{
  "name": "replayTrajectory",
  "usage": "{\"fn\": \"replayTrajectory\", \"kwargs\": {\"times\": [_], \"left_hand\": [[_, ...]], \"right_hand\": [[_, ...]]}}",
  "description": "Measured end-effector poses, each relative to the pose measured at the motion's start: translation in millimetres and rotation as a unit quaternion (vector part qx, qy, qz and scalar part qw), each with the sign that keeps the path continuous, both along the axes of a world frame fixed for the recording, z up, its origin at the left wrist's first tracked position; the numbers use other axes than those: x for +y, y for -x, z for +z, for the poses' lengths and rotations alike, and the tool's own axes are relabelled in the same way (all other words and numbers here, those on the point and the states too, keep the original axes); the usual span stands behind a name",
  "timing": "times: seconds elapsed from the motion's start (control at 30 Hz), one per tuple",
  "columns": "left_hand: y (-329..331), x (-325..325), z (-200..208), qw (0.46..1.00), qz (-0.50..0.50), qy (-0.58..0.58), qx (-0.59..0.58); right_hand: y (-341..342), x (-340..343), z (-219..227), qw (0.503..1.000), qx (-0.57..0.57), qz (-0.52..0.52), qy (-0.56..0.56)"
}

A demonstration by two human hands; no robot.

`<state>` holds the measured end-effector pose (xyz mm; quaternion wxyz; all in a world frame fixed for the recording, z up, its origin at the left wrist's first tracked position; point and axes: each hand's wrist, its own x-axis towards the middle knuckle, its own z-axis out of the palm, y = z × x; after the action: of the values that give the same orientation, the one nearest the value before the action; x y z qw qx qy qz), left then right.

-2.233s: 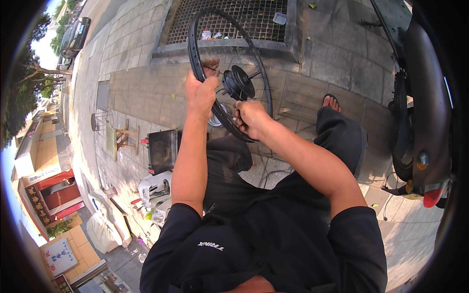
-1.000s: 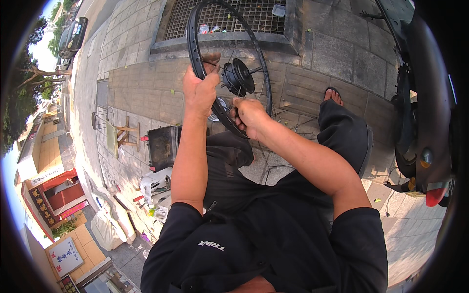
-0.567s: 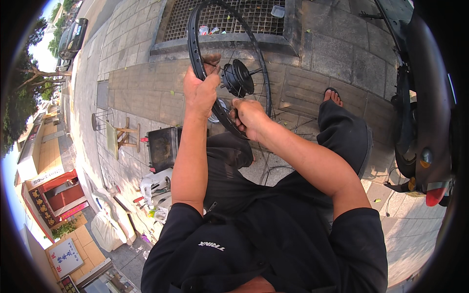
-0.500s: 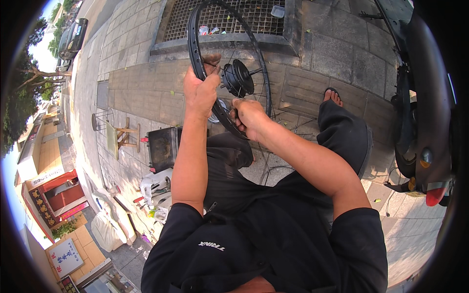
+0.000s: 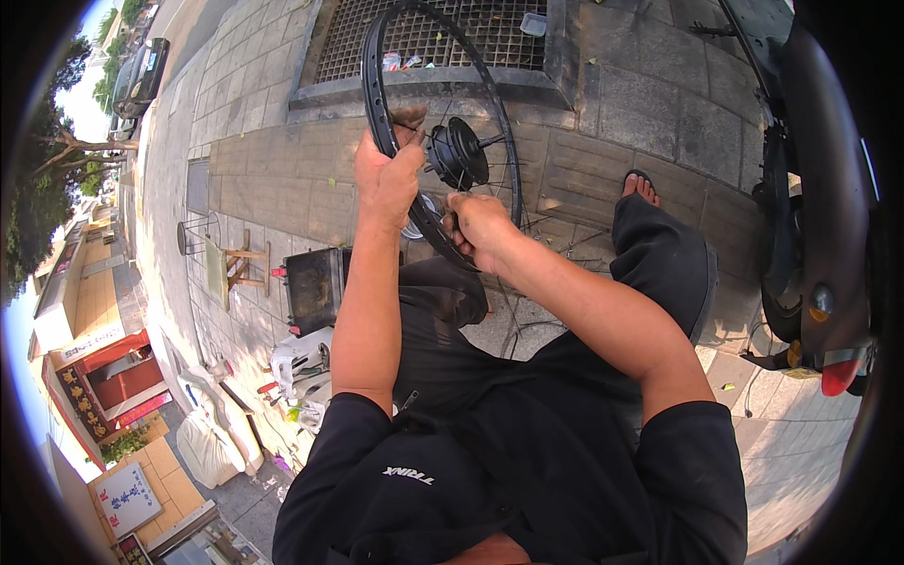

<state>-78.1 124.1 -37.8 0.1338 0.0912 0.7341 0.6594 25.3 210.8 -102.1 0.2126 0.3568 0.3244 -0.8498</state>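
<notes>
A black bicycle wheel rim (image 5: 374, 83) is held up in front of me, tilted on edge. Inside it sits a black hub (image 5: 456, 153) with thin spokes about it. My left hand (image 5: 388, 176) is closed around the rim's left side, thumb toward the hub. At the rim's lower right, my right hand (image 5: 480, 228) has its fingers pinched together beside the inner edge, on what looks like a thin spoke running from the hub; the fingertips partly hide it. A silvery round thing (image 5: 414, 218) shows behind the rim, mostly covered.
Loose spokes (image 5: 574, 250) lie on the paving near my feet. To the left are an open black case (image 5: 314, 287), a small folding stool (image 5: 240, 268) and a white bag with tools (image 5: 301, 363). A metal grate (image 5: 433, 47) lies ahead; a parked scooter (image 5: 824, 207) stands right.
</notes>
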Motion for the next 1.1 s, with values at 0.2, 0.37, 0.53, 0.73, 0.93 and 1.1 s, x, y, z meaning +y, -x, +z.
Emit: {"fn": "replayTrajectory", "kwargs": {"times": [0.2, 0.37, 0.53, 0.73, 0.93, 1.1], "left_hand": [[0.1, 0.8, 0.6, 1.000, -0.002, 0.006, -0.003], [0.1, 0.6, 0.0, 1.000, -0.001, 0.008, 0.000], [-0.4, 1.3, 0.1, 1.000, -0.002, 0.002, -0.002], [-0.3, 1.7, -1.8, 1.000, -0.001, -0.009, -0.002], [-1.3, 3.7, 2.7, 0.999, 0.003, -0.034, -0.025], [-1.9, 4.9, 3.2, 0.999, 0.005, -0.035, -0.023]], "right_hand": [[-0.5, 0.3, -0.4, 1.000, 0.004, -0.003, 0.001], [-0.7, -0.4, -1.5, 1.000, 0.001, -0.004, 0.002], [0.2, -1.5, -4.9, 1.000, -0.001, -0.011, 0.003], [0.2, -0.5, -4.7, 1.000, -0.002, -0.005, 0.001], [-0.3, 0.3, -2.1, 1.000, -0.001, -0.004, 0.005], [-0.7, 1.3, -2.2, 1.000, 0.000, -0.003, 0.009]]}}
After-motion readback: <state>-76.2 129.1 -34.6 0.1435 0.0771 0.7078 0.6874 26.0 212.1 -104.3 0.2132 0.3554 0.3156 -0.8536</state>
